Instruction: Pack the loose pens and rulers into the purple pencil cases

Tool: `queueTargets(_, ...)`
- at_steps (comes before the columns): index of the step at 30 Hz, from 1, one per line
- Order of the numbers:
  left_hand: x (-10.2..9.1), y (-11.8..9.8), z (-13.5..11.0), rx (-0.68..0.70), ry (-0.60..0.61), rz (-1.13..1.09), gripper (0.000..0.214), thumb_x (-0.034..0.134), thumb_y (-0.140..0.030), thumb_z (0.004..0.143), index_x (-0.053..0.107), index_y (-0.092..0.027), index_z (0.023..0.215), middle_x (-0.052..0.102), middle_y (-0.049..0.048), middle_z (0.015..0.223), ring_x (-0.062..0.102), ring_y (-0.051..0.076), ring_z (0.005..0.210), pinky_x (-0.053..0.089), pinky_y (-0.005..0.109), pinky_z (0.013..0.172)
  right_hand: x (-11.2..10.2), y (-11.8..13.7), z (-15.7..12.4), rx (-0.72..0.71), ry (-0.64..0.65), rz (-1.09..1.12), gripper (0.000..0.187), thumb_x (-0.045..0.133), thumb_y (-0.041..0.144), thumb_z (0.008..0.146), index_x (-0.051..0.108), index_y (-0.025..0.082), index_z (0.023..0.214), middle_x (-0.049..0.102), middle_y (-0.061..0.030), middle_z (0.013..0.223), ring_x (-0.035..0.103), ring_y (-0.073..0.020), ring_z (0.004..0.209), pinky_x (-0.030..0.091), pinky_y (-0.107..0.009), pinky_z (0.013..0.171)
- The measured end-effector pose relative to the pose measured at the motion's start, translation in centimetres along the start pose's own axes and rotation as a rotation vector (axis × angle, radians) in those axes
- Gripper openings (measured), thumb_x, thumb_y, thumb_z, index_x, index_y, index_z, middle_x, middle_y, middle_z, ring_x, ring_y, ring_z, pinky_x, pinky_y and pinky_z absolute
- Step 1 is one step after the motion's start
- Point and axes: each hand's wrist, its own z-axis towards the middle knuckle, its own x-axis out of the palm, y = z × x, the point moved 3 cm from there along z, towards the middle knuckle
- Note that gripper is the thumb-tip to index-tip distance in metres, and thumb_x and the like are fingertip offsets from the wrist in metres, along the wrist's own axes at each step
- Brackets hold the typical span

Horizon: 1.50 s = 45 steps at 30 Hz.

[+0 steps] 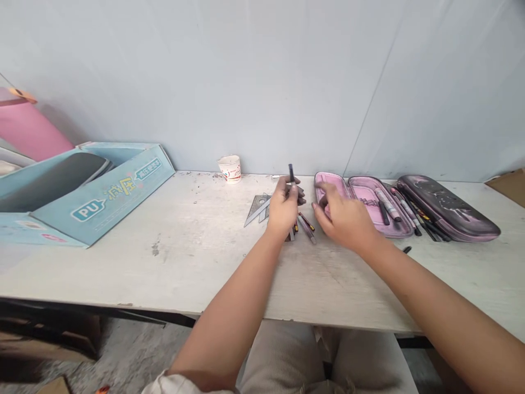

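Note:
My left hand point(286, 205) is closed round a dark pen point(291, 173), whose tip end sticks up above the thumb. Just below that hand lie several pens and pencils point(305, 227), partly covered by it. Clear set squares and a ruler point(258, 209) lie to its left. My right hand point(340, 215), thumb and fingers apart, is over the near side of an open pink pencil case point(367, 189) and hides part of it. Inside the case are a black marker point(383, 213) and a pale thick marker point(388, 203).
A dark closed pencil case point(449, 205) lies at the right, with several pens point(410, 213) beside it. A paper cup point(230, 168) stands by the wall. On the left sits a blue cardboard box point(123, 191) holding a dark object. A small black piece point(407, 249) lies near my right forearm.

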Motion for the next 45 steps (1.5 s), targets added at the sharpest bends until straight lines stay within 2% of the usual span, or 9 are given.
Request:
queueTargets(6,-0.7,-0.3,0.1,-0.118,-0.104,-0.124,0.008,0.039,-0.02,0.087,0.046,-0.02,0.091,0.049,-0.0041,0.065,0.05,0.005,0.054,0.045,0.018,0.058,2.4,1.9,-2.9,-0.043,0.321,-0.151,0.025,0.039,0.03,0.086,0.05,0.015,0.102,0.065,-0.013,0.08,0.061,-0.0239,0.063,0.036,-0.03,0.053)
queueTargets(10,-0.3,0.1,0.0,-0.118,-0.042,-0.063,0.008,0.041,-0.022,0.086,0.047,-0.02,0.092,0.048,-0.0044,0.065,0.049,0.005,0.052,0.044,0.018,0.057,2.7,2.1,-3.4,-0.029,0.378,-0.132,0.022,0.039,0.021,0.085,0.048,0.015,0.103,0.063,-0.0133,0.086,0.062,-0.0229,0.067,0.037,-0.03,0.055)
queueTargets(13,-0.3,0.6,0.0,-0.088,0.019,0.092,0.012,0.04,-0.022,0.086,0.048,-0.02,0.094,0.049,-0.0031,0.067,0.051,0.007,0.055,0.045,0.021,0.059,1.5,0.4,-3.1,0.002,0.276,-0.074,0.022,0.038,0.024,0.085,0.052,0.016,0.1,0.061,-0.0123,0.09,0.06,-0.0224,0.07,0.038,-0.03,0.057)
queueTargets(19,0.6,0.2,-1.0,0.125,0.193,0.828,0.023,0.04,-0.024,0.085,0.054,-0.023,0.104,0.061,0.0025,0.082,0.057,0.017,0.076,0.042,0.03,0.07,-1.9,-6.6,-2.7,0.126,-0.213,0.208,0.024,0.036,0.029,0.088,0.055,0.019,0.098,0.059,-0.0095,0.098,0.056,-0.0223,0.089,0.042,-0.033,0.071)
queueTargets(23,1.8,-0.1,-1.9,0.184,0.32,0.966,0.03,0.034,-0.025,0.088,0.052,-0.022,0.111,0.062,0.0053,0.093,0.058,0.02,0.084,0.042,0.03,0.07,-1.6,-10.4,-3.7,0.333,-0.39,0.49,0.021,0.039,0.028,0.087,0.055,0.02,0.098,0.061,-0.0044,0.089,0.057,-0.0185,0.083,0.043,-0.033,0.073)
queueTargets(27,2.5,0.1,-2.3,0.185,0.391,1.025,0.03,0.033,-0.024,0.088,0.052,-0.023,0.111,0.062,0.005,0.097,0.059,0.02,0.087,0.043,0.029,0.07,-0.4,-11.3,-4.4,0.405,-0.37,0.626,0.02,0.04,0.03,0.086,0.054,0.021,0.098,0.061,-0.0029,0.086,0.057,-0.0173,0.078,0.043,-0.033,0.072)
queueTargets(36,3.1,0.2,-2.7,0.238,0.489,1.06,0.029,0.034,-0.024,0.089,0.053,-0.022,0.111,0.061,0.0054,0.097,0.057,0.02,0.091,0.045,0.031,0.076,-0.3,-9.3,-3.9,0.164,-0.225,0.584,0.019,0.039,0.023,0.085,0.056,0.022,0.094,0.063,-0.004,0.091,0.057,-0.0183,0.085,0.041,-0.03,0.073)
queueTargets(42,3.4,0.2,-3.0,0.246,0.476,1.008,0.032,0.038,-0.02,0.087,0.044,-0.018,0.118,0.061,0.008,0.102,0.057,0.02,0.093,0.045,0.033,0.079,0.3,-9.2,-4.2,0.328,-0.085,0.524,0.036,0.036,0.046,0.088,0.05,0.021,0.066,0.045,0.0031,0.049,0.042,-0.0129,0.049,0.028,-0.026,0.05)
queueTargets(45,3.6,-0.1,-3.1,0.265,0.479,1.005,0.027,0.037,-0.021,0.088,0.048,-0.019,0.112,0.06,0.0077,0.1,0.056,0.02,0.093,0.044,0.033,0.079,0.1,-9.2,-4.3,0.331,-0.1,0.598,0.033,0.038,0.046,0.087,0.054,0.021,0.074,0.049,0.0026,0.056,0.043,-0.0121,0.052,0.03,-0.025,0.052)
